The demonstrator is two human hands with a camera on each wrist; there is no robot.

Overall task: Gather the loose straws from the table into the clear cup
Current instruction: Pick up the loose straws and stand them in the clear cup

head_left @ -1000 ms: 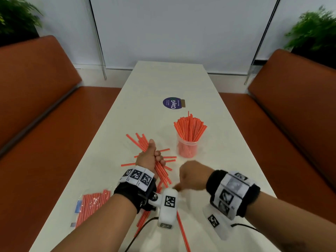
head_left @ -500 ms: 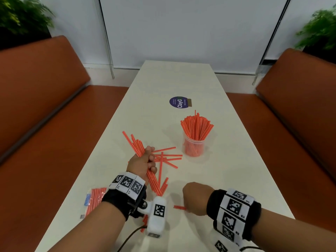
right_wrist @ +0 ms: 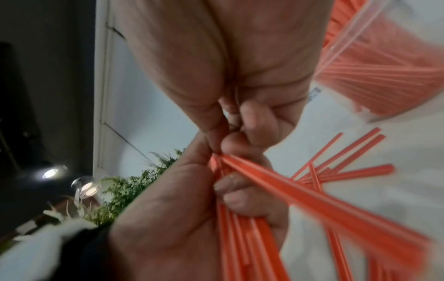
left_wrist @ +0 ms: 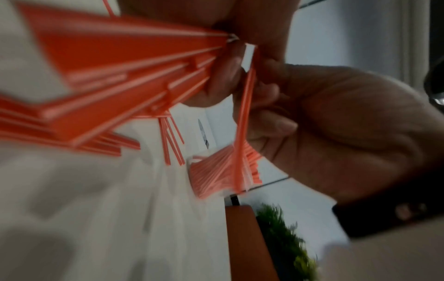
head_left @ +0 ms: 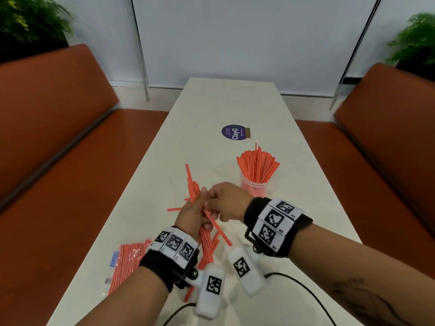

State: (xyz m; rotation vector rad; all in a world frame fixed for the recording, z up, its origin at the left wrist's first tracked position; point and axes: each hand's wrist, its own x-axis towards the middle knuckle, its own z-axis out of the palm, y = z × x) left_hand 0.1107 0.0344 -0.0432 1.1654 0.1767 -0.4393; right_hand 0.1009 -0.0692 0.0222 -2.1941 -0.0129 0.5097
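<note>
My left hand (head_left: 199, 211) grips a bundle of orange straws (head_left: 207, 241) raised over the near middle of the table. My right hand (head_left: 217, 203) meets it from the right and pinches one straw (left_wrist: 242, 123) against the bundle (left_wrist: 120, 76). In the right wrist view, my right fingertips (right_wrist: 242, 136) press at the top of the bundle (right_wrist: 312, 205), which the left hand (right_wrist: 168, 209) holds. The clear cup (head_left: 255, 185), packed with upright straws, stands just behind the right hand. A few loose straws (head_left: 174, 209) lie on the table beside the left hand.
A clear plastic bag of straws (head_left: 127, 260) lies at the table's near left edge. A purple round sticker (head_left: 235, 132) is farther back. Orange benches (head_left: 58, 137) run along both sides of the white table (head_left: 223, 102).
The right hand came up from the table near its front edge with a straw and joined the left hand. The left hand lifted its bundle and turned it more upright.
</note>
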